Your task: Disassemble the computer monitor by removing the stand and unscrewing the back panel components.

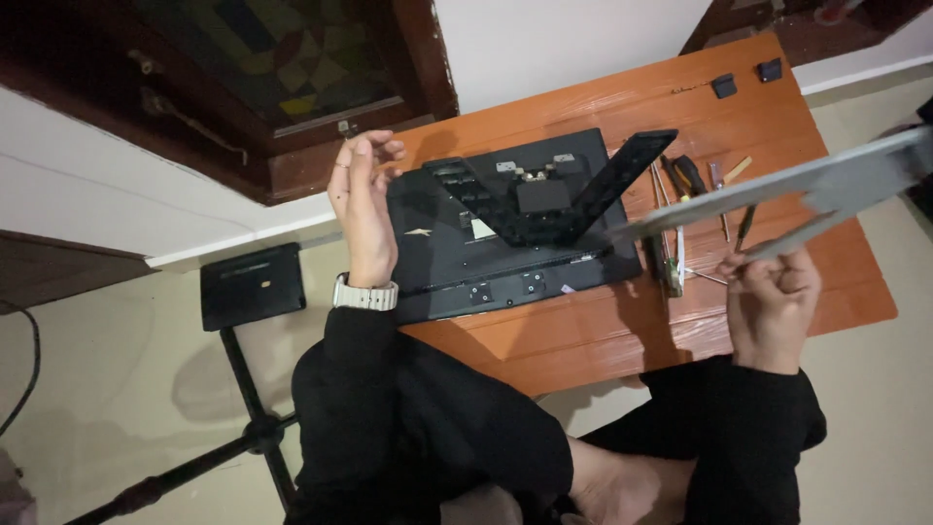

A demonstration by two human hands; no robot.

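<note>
At the far left a black square plate [252, 285] sat on top of a dark tripod stand [243, 428] on the pale floor, its legs running out of the bottom edge. Next came the left hand [362, 204], raised over the left end of the monitor with a pale watch strap [366, 294] on the wrist; its fingers were loosely curled and held nothing, just above or at the monitor's upper left corner, though whether they touched it could not be told. The monitor [515, 233] lay face down on the orange wooden table [622, 321], a black flat slab with a V-shaped black stand [554, 194] hinged at its middle and small screw points along its lower edge. Right of it a cluster of screwdrivers and small tools [692, 209] lay on the table, too thin and crowded to tell apart. Two small black blocks [745, 78] rested near the table's far edge. The right hand [773, 292] was closed around the lower end of a long grey metal bracket [797, 190], which slanted up above the tools and was cut off by the right edge. The hand hid how the bracket ended within the grip.
</note>
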